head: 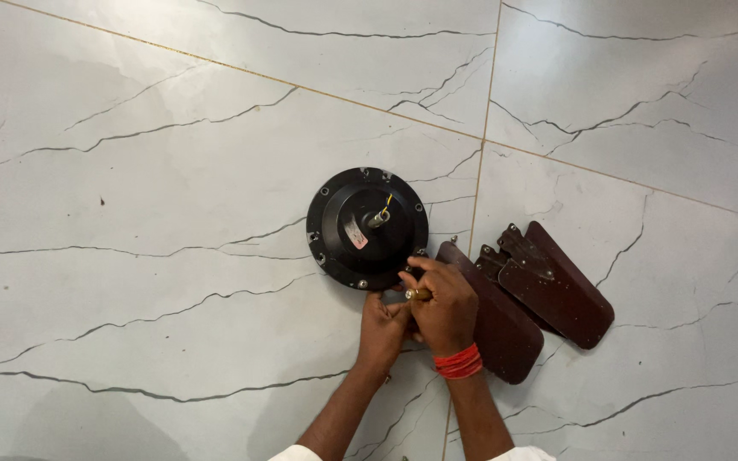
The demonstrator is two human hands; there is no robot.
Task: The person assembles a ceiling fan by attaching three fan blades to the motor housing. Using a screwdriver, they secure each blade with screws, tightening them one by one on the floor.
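Observation:
A round black fan motor housing [367, 227] lies flat on the marble floor, its short shaft and thin wires sticking up at the middle. My right hand [443, 306], with a red thread band at the wrist, is closed around a small brass-coloured tool tip [418, 294] at the housing's lower right rim. My left hand [383, 331] sits just below the housing, fingers curled under my right hand; what it holds is hidden. A dark brown fan blade [497, 329] passes beneath my right hand toward the housing.
Two more brown fan blades with black metal brackets [557, 286] lie stacked to the right of my hands. The floor is pale marble tile [147, 171] with grey veins and thin grout lines.

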